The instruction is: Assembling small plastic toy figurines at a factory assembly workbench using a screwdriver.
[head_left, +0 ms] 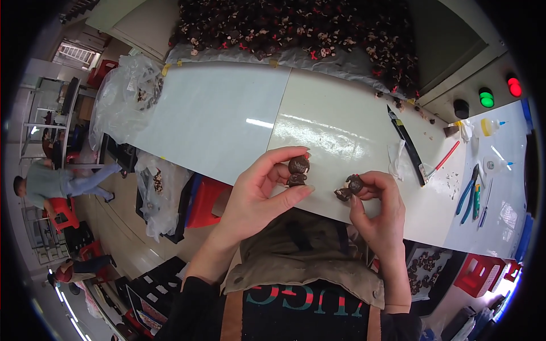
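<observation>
My left hand [259,190] holds a small dark brown figurine [297,170] upright between thumb and fingers, just above the near edge of the white table [227,113]. My right hand [378,210] pinches a second small brown figurine [350,187], tilted on its side, a short way to the right of the first. The two figurines are apart, not touching. Both hands hover over the table's near edge, above my lap.
A big heap of similar brown figurines [296,28] lies along the far side of the table. To the right are a black blade tool [406,145], a red pen [446,159], blue pliers [467,193] and glue bottles [492,126]. Clear plastic bags [122,96] sit at left; people are on the floor beyond.
</observation>
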Available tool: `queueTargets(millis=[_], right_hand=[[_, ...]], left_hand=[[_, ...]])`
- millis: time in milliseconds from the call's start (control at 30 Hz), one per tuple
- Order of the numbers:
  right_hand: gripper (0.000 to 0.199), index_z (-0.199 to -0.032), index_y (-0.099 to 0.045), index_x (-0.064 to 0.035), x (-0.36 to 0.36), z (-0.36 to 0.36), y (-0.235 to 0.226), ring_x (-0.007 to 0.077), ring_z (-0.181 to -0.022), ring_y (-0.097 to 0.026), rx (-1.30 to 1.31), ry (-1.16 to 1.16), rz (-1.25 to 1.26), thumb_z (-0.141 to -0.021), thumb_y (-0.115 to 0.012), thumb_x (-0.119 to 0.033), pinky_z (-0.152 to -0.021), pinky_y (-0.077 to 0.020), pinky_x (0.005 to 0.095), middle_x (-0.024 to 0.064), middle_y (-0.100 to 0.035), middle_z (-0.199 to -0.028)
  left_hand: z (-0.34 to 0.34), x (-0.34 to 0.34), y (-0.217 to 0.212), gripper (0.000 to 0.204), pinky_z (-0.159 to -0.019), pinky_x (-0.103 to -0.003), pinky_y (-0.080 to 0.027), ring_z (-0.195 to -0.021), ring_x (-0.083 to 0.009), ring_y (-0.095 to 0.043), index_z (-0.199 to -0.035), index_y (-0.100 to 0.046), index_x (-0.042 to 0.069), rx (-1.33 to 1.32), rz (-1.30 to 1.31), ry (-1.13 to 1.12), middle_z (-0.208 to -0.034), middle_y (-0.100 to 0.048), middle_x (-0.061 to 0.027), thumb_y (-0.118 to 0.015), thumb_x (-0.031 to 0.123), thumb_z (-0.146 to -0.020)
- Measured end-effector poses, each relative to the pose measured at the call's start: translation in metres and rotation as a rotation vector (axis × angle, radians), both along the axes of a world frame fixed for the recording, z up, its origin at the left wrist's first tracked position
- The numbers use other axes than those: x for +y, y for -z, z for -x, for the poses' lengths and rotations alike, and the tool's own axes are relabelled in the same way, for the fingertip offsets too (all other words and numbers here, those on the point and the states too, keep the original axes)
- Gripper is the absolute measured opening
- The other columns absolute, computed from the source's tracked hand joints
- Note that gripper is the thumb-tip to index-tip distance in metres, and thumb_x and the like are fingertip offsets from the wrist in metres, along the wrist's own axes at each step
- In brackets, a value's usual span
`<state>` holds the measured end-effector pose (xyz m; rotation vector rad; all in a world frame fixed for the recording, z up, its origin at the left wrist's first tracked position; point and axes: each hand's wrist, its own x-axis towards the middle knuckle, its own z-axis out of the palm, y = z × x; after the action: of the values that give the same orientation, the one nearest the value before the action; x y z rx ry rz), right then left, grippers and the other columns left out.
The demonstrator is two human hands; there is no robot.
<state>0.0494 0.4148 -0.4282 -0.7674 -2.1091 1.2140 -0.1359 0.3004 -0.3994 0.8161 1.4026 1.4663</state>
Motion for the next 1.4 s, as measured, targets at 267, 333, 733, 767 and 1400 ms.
queueTargets(millis=[267,333,733,767,1400], right_hand=[[0.035,-0.103,-0.051,-0.0007,0.000,0.000,-0.001,0.0122,-0.076,-0.057,-0.016,0.029,-0.019,-0.071,-0.062,0.009,-0.072,-0.0477,0.0236,0.0073,-0.056,-0.093],[0.034,-0.102,-0.052,-0.0008,0.000,-0.001,0.001,0.0123,-0.076,-0.057,-0.009,0.031,-0.021,-0.071,-0.063,0.009,-0.072,-0.0477,0.0236,0.0073,-0.056,-0.093],[0.033,-0.101,-0.052,-0.0008,0.002,-0.003,-0.002,0.0130,-0.076,-0.057,-0.003,0.040,-0.050,-0.072,-0.065,0.008,-0.070,-0.0478,0.0244,0.0077,-0.055,-0.093],[0.033,-0.101,-0.052,-0.0008,0.002,-0.003,-0.003,0.0130,-0.076,-0.057,-0.001,0.042,-0.050,-0.072,-0.065,0.008,-0.070,-0.0478,0.0244,0.0077,-0.055,-0.093],[0.035,-0.103,-0.052,-0.0007,0.005,-0.014,-0.004,0.0132,-0.076,-0.057,0.000,0.044,-0.071,-0.072,-0.065,0.009,-0.069,-0.0478,0.0245,0.0077,-0.054,-0.094]], left_hand=[[-0.003,-0.001,0.001,0.050,-0.088,-0.026,-0.045,-0.099,-0.0127,-0.055,-0.129,-0.044,0.000,-0.113,0.016,0.004,-0.123,-0.053,-0.0103,-0.061,-0.004,-0.082],[-0.003,-0.001,0.000,0.050,-0.091,-0.029,-0.045,-0.102,-0.0154,-0.056,-0.131,-0.042,-0.001,-0.148,0.033,0.016,-0.124,-0.053,-0.0123,-0.060,-0.003,-0.083],[-0.010,0.002,0.001,0.053,-0.099,-0.035,-0.041,-0.114,-0.0248,-0.054,-0.135,-0.037,-0.002,-0.211,-0.022,0.069,-0.126,-0.051,-0.0183,-0.058,0.007,-0.087],[-0.010,0.003,0.000,0.053,-0.099,-0.035,-0.041,-0.114,-0.0248,-0.054,-0.135,-0.037,-0.002,-0.208,-0.022,0.070,-0.126,-0.051,-0.0183,-0.058,0.007,-0.087],[-0.019,0.006,0.003,0.058,-0.098,-0.034,-0.043,-0.114,-0.0239,-0.054,-0.134,-0.038,-0.002,-0.315,-0.046,0.094,-0.126,-0.050,-0.0177,-0.064,0.011,-0.084]])
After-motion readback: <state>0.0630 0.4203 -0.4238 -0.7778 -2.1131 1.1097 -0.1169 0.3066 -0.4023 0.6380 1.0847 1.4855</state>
